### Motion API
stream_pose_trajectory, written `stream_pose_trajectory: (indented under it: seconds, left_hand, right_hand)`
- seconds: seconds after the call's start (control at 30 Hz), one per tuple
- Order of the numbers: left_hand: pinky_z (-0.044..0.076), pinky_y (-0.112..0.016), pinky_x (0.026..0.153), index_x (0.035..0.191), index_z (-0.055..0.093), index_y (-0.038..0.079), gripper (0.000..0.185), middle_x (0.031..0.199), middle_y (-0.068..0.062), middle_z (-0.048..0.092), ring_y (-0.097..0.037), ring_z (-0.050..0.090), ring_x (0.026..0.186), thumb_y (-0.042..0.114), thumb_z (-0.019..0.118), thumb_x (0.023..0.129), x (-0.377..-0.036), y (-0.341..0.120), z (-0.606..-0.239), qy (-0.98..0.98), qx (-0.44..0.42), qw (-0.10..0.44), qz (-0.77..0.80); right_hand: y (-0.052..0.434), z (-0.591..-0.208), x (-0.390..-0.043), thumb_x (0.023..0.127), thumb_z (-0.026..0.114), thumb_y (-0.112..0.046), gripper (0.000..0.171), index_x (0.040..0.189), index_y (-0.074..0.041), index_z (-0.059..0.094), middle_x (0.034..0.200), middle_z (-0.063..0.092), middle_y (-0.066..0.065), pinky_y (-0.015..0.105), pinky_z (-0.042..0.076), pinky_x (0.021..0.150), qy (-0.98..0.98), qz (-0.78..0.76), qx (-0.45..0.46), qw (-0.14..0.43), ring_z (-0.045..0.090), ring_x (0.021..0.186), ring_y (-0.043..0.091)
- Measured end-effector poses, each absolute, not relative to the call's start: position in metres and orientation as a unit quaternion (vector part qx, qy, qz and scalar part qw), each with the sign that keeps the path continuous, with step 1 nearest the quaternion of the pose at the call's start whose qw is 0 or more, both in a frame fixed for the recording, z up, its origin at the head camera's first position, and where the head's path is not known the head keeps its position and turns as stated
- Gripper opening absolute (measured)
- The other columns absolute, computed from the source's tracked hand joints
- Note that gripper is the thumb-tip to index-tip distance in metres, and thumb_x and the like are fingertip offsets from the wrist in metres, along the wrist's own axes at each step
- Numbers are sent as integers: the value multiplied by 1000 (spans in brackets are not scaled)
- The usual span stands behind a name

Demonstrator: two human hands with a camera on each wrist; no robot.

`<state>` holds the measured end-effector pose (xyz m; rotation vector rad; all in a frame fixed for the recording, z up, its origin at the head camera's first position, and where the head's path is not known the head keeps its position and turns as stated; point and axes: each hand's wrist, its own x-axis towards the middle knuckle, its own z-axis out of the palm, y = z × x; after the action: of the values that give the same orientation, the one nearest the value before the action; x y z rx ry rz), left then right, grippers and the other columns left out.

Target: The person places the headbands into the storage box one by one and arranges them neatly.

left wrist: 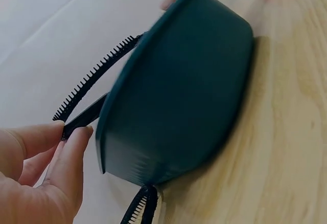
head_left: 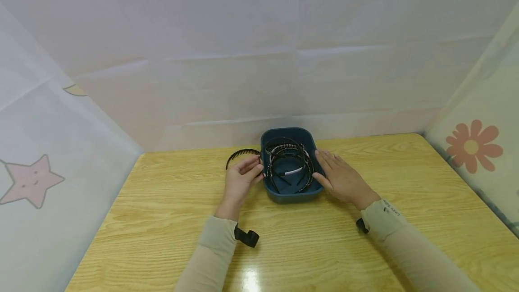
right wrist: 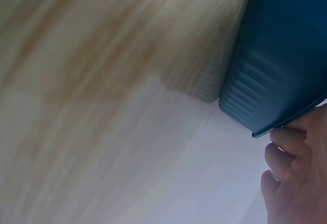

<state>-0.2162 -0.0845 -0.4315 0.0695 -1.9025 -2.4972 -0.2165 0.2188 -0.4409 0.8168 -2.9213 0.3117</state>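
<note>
A dark blue basin [head_left: 289, 195] stands at the middle back of the wooden table [head_left: 170, 220], with several black headbands [head_left: 289, 166] piled inside. My left hand [head_left: 255, 170] is just left of the basin and pinches one end of a black toothed headband [head_left: 242, 152], which arcs outside the basin's left wall. In the left wrist view thumb and finger [left wrist: 76, 137] squeeze that headband [left wrist: 97, 73] beside the basin [left wrist: 179, 96]. My right hand [head_left: 324, 161] lies against the basin's right rim with fingers stretched; the right wrist view shows its fingers [right wrist: 288, 155] under the rim [right wrist: 286, 124].
White cloth walls close in the table at the back and both sides, with a pink star [head_left: 30, 179] on the left and a flower [head_left: 472, 145] on the right. Another toothed headband [left wrist: 143, 211] pokes out below the basin in the left wrist view.
</note>
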Motion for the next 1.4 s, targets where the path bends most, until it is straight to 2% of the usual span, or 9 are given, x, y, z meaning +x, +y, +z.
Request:
stream_pose_trajectory:
  seconds: [0.27, 0.77, 1.0, 1.2, 1.4]
  left_hand:
    - [62, -29, 81, 133, 64, -5, 38, 125, -23, 65, -19, 70, 104, -4, 68, 95, -212, -76, -431, -654, 10, 7, -756]
    - [62, -30, 79, 130, 68, -1, 35, 122, -21, 68, -29, 70, 107, 1, 71, 94, -205, -58, -426, -743, -18, 44, -668]
    - [63, -29, 74, 126, 68, -5, 33, 114, -22, 71, -27, 72, 98, 0, 71, 93, -202, -55, -424, -785, -47, 89, -611]
    - [63, -34, 78, 122, 72, 0, 30, 108, -14, 73, -25, 72, 97, 7, 74, 93, -201, -56, -422, -851, -54, 113, -511]
    - [62, -36, 75, 119, 73, -3, 29, 103, -15, 73, -25, 72, 92, 8, 75, 93, -201, -56, -417, -893, -66, 125, -427]
  right_hand:
    - [219, -442, -216, 110, 39, -45, 72, 160, 4, 21, 165, 23, 21, 47, 11, 127, -957, 101, 266, 46, 22, 153, 37]
    - [221, -441, -215, 110, 41, -43, 71, 159, 5, 22, 165, 23, 22, 48, 11, 127, -958, 102, 264, 42, 22, 152, 38]
    - [220, -440, -214, 110, 41, -43, 71, 159, 5, 23, 165, 23, 22, 49, 13, 126, -958, 101, 265, 47, 23, 152, 37]
    - [220, -440, -213, 110, 43, -41, 70, 158, 6, 24, 164, 24, 23, 49, 14, 126, -957, 102, 266, 49, 24, 152, 38]
    - [220, -440, -213, 110, 41, -43, 71, 159, 5, 22, 165, 23, 22, 48, 13, 127, -959, 104, 261, 43, 23, 152, 37]
